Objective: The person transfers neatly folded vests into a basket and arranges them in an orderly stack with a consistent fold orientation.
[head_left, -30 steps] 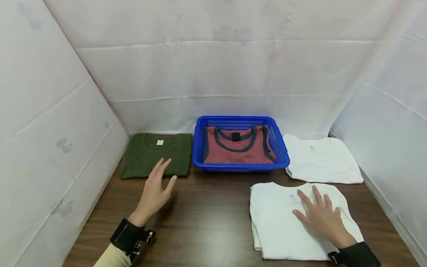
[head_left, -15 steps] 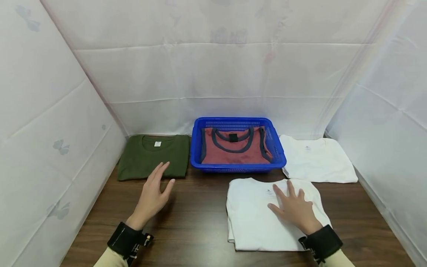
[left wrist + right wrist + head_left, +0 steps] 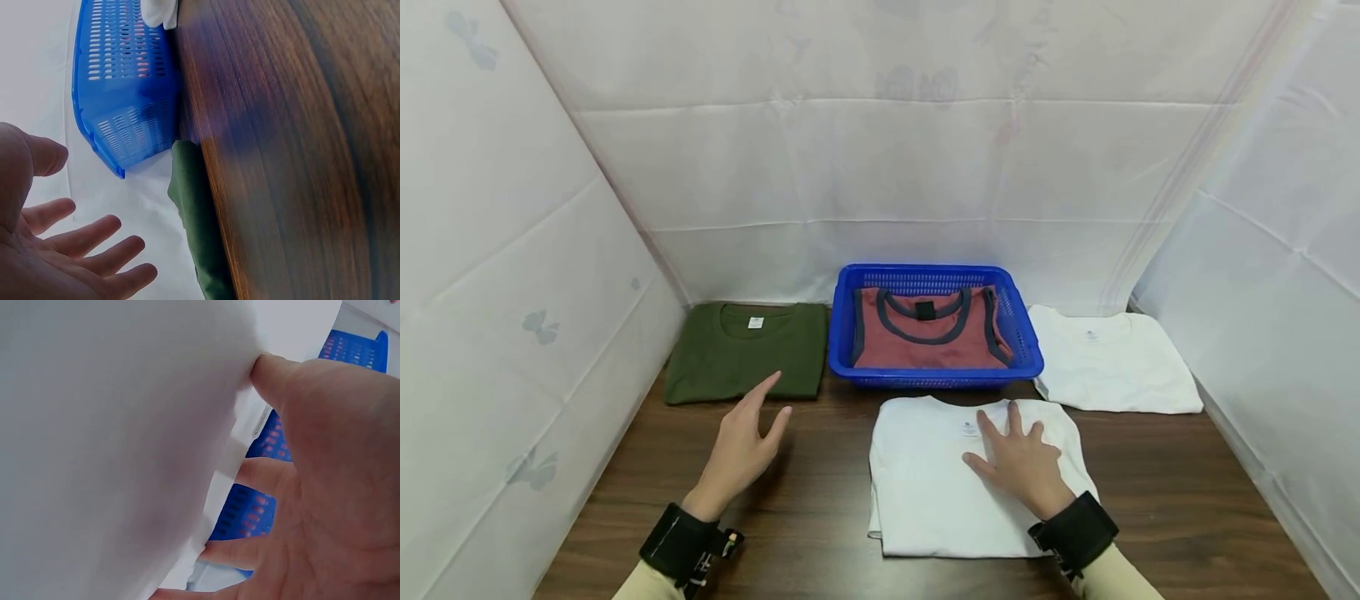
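My right hand rests with spread fingers on a folded white T-shirt that lies on the table in front of the basket. In the right wrist view its fingertips press onto the white cloth. My left hand hovers over the table at the left, fingers extended and holding nothing, just in front of a folded dark green T-shirt. In the left wrist view the palm and spread fingers show apart from the green cloth.
A blue plastic basket at the back middle holds a folded red T-shirt with grey trim. Another folded white T-shirt lies right of it. White sheeting walls the brown wooden table at the back and sides.
My right hand has slid the front white T-shirt leftward across the table until it lies before the basket. The left hand stays nearly in place.
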A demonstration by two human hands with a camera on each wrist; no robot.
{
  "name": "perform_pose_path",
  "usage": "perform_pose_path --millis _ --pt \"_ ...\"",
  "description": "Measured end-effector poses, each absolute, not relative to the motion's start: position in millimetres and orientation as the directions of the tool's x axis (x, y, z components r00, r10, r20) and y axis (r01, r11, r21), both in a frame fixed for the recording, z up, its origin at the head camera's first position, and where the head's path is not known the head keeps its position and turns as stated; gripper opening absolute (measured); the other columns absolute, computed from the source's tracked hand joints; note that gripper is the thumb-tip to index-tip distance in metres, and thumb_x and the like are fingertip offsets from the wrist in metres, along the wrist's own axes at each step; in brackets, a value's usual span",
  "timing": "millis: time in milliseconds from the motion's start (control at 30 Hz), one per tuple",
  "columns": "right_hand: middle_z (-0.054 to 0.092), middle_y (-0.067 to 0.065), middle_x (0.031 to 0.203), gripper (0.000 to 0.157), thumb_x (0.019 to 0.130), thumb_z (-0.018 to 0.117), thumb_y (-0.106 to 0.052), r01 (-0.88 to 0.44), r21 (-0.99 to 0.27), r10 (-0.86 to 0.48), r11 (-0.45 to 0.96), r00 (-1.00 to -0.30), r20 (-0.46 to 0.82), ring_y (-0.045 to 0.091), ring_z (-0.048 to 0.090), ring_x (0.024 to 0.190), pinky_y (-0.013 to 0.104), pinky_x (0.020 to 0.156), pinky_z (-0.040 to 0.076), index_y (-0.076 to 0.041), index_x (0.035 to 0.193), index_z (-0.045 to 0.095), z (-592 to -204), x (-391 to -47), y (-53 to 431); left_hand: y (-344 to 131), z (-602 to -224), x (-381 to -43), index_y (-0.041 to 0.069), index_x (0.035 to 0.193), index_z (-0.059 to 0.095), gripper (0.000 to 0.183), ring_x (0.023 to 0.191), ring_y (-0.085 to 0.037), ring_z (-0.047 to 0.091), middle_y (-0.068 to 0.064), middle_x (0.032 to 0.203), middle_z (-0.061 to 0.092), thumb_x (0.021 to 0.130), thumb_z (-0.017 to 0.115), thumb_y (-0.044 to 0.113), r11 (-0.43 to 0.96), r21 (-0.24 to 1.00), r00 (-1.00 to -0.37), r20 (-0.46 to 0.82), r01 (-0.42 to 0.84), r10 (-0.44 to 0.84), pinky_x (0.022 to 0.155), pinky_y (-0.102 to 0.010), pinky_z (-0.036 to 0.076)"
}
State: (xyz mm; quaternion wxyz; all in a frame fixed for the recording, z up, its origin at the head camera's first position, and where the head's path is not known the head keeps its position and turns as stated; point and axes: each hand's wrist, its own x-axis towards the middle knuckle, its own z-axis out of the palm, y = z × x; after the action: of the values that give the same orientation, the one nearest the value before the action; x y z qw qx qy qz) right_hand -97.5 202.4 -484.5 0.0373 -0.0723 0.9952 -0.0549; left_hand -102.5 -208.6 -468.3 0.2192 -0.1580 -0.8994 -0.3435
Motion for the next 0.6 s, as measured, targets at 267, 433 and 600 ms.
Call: perform_pose_path --millis 267,433,600 --pt "0.038 0.035 0.152 0.077 0.092 0.062 -0.068 -0.124 -0.110 -0.135 0.986 -0.985 -0.106 0.062 0.047 0.117 0.077 0.066 0.048 -0.022 0.153 0.051 -486.0 -102.8 181.4 -202.9 -469.0 -101.4 -0.004 0.148 0.050 0.053 0.129 -0.042 0.056 -0.024 0.144 0.056 0.100 0.067 0.010 0.711 0.571 -0.883 0.441 0.412 0.158 0.100 -0.059 0.049" --pt "0.039 0.035 0.152 0.078 0.092 0.061 -0.068 -0.127 -0.108 -0.138 0.986 -0.985 -0.099 0.064 0.046 0.119 0.078 0.068 0.048 -0.021 0.153 0.050 -486.7 -103.4 169.0 -196.4 -469.8 -101.0 -0.002 0.147 0.052 0.051 0.122 -0.039 0.062 -0.023 0.140 0.060 0.101 0.066 0.015 0.712 0.590 -0.910 0.373 0.381 0.179 0.096 -0.056 0.052" --pt "0.042 0.035 0.150 0.076 0.092 0.063 -0.067 -0.141 -0.105 -0.148 0.984 -0.987 -0.063 0.065 0.047 0.119 0.080 0.069 0.047 -0.021 0.151 0.053 -485.8 -102.2 157.9 -184.9 -469.4 -105.2 0.000 0.144 0.055 0.047 0.096 -0.027 0.071 -0.021 0.122 0.070 0.102 0.065 0.017 0.712 0.615 -0.938 0.275 0.339 0.210 0.082 -0.047 0.058"
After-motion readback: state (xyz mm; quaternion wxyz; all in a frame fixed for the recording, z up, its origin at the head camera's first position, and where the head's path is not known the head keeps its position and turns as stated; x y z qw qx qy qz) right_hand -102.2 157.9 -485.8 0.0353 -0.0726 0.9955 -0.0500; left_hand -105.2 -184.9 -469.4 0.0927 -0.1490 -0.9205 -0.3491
